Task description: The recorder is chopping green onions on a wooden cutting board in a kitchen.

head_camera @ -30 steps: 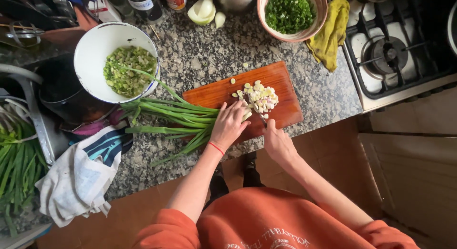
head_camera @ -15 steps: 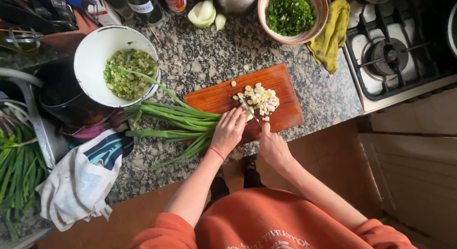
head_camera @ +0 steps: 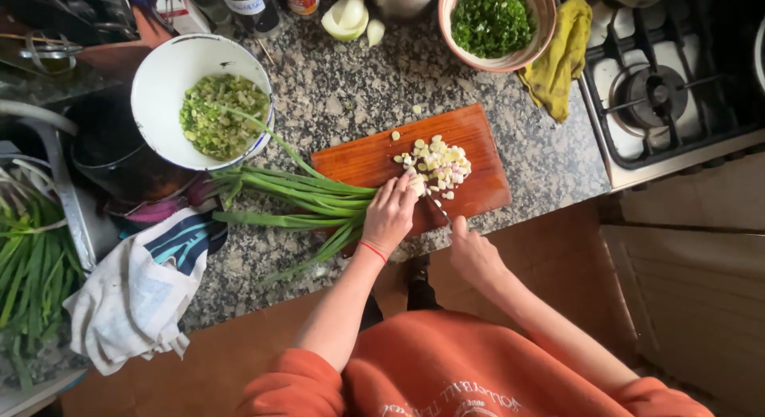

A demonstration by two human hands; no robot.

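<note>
- Wooden cutting board (head_camera: 374, 158) lies mid-frame on our speckled granite counter (head_camera: 358, 82); chopped pale pieces (head_camera: 438, 166) are heaped on it.
- Our left hand (head_camera: 389, 215) presses curled fingers down on the spring onions (head_camera: 295, 198), whose green tops trail left off the board.
- Our right hand (head_camera: 472, 253) is closed around what seems a knife (head_camera: 437, 209), its blade barely visible beside the heap.
- Upper left, a white bowl (head_camera: 159, 74) holds chopped greens.
- At top, a tan bowl (head_camera: 454, 46) holds darker chopped herbs, a yellow cloth (head_camera: 558, 58) beside it.
</note>
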